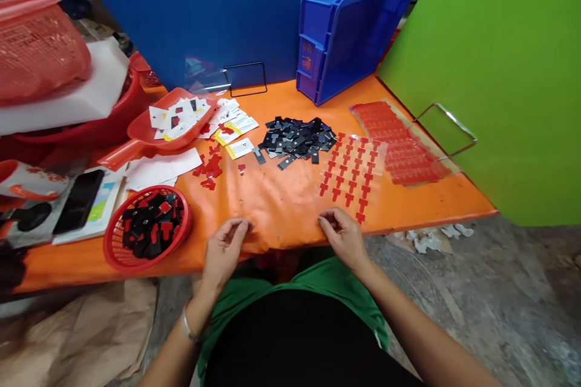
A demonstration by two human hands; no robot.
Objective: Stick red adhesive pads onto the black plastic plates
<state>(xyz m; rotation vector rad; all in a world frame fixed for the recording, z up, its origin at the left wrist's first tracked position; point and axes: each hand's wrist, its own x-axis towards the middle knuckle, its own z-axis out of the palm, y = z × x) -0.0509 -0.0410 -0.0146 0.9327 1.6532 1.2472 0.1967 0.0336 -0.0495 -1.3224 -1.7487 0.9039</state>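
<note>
My left hand (226, 249) hovers at the table's front edge, thumb and forefinger pinched together; whether a small piece sits between them is too fine to make out. To its right, my right hand (344, 237) is closed in a similar pinch, its fingertips hiding anything held. Just beyond the right hand lies a clear sheet with rows of red T-shaped stickers (349, 199). A heap of small black rectangular pieces (297, 139) is piled past both hands. One small red piece (241, 169) lies alone between that heap and a scatter of red scraps (209, 167).
A red basket (187, 233) of black and red pieces stands left of my left hand. Behind it are a red dustpan (136, 146) with paper cards and a phone (79, 201). A blue crate (363, 30) leans at the back; red sticker sheets (394, 142) lie right.
</note>
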